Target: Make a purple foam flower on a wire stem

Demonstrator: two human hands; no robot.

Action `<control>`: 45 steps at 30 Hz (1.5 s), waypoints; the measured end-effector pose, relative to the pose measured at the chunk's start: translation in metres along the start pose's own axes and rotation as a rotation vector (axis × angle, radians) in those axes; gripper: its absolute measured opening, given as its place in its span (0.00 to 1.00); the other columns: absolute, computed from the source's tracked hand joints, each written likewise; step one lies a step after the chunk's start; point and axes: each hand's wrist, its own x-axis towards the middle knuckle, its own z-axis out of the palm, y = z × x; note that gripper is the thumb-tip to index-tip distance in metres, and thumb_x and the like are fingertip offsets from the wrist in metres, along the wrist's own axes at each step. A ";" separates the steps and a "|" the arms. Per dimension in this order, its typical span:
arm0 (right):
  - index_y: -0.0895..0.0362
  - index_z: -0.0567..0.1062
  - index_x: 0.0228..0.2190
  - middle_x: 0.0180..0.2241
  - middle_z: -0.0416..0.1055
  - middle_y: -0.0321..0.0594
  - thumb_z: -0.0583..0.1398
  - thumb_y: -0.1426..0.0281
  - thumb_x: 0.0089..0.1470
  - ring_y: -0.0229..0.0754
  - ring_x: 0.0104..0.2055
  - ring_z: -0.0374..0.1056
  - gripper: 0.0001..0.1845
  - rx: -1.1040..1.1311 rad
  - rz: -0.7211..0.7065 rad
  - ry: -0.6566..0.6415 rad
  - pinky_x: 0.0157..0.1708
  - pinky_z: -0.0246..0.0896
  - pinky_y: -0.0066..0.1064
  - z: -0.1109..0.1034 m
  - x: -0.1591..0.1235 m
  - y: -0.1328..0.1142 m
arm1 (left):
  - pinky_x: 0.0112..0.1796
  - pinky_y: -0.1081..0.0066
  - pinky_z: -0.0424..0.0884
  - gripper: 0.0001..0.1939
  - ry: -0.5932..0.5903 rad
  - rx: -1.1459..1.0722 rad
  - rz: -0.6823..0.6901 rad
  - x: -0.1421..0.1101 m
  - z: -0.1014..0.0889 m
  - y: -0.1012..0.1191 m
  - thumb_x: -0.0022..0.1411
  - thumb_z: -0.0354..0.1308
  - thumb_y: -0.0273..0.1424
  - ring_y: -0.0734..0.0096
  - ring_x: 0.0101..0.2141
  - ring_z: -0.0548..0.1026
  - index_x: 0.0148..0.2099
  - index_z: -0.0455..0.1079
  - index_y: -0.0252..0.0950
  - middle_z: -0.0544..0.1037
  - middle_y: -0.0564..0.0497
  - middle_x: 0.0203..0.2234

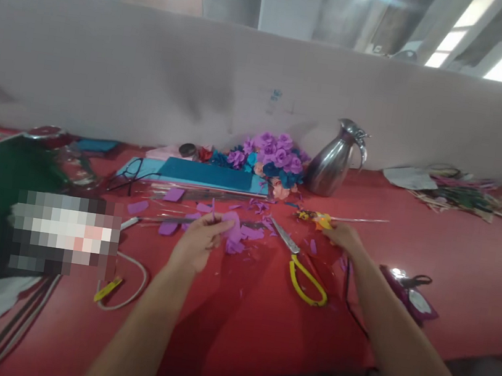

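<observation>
My left hand pinches a purple crepe paper piece between thumb and fingers, above scattered purple scraps. On the right, my right hand is closed around a yellow glue gun, its fingers partly hidden. A clear glue stick sticks out of the gun's rear, and a dark cord runs down beside my wrist. Between my hands lie scissors with yellow handles, their blades pointing away to the left. Purple paper squares lie beyond my left hand.
Behind my hands are purple and blue paper flowers, a steel jug and blue paper sheets with eyeglasses. A white cable lies at left. A dark purple case sits at right, before a stem pile.
</observation>
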 end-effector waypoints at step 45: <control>0.57 0.65 0.47 0.39 0.75 0.47 0.47 0.59 0.61 0.50 0.41 0.73 0.19 -0.082 -0.506 -0.562 0.40 0.64 0.38 0.041 -0.183 -0.038 | 0.15 0.76 0.42 0.11 0.311 0.204 -0.255 -0.060 -0.005 -0.055 0.36 0.66 0.18 0.83 0.11 0.52 0.12 0.68 0.33 0.65 0.55 0.06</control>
